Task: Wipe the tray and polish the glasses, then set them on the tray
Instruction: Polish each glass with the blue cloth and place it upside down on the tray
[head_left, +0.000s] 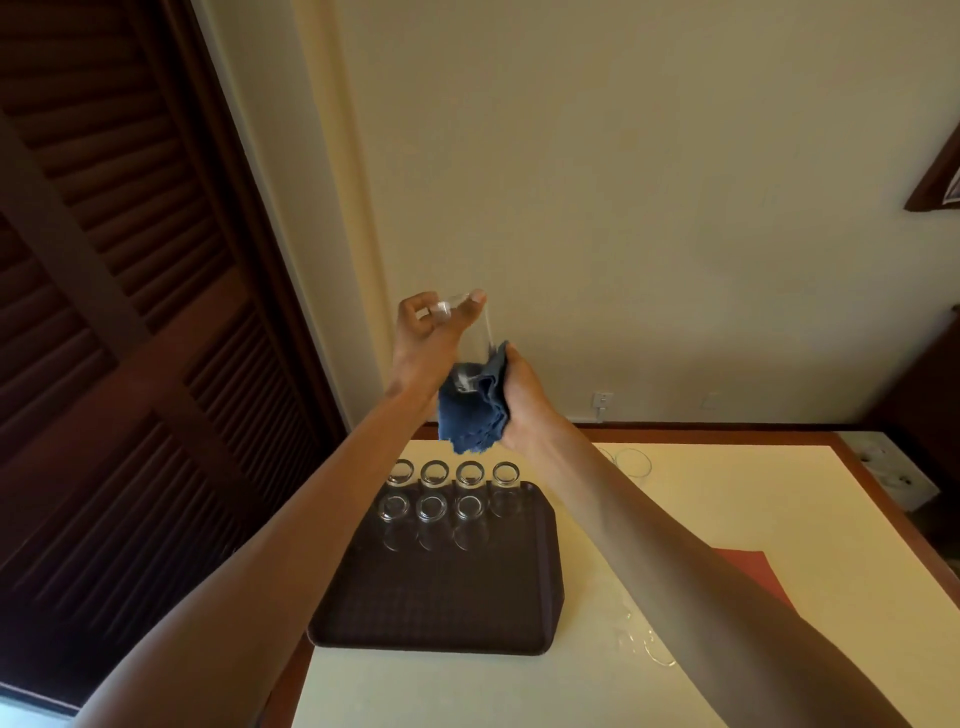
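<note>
Blue cloth (475, 413) clutched in right fingers (514, 359), 1 glass (479, 338) in left fingers (469, 307) — 7 glasses (432, 508) on tray (441, 603)

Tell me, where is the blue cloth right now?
In the head view, near centre, the blue cloth is bunched in the right hand, against the lower end of the glass the left hand holds up, above the tray.

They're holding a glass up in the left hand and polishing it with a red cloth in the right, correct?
No: the head view shows the cloth is blue, not red. The left hand holds the glass up; the right hand grips the cloth.
</note>
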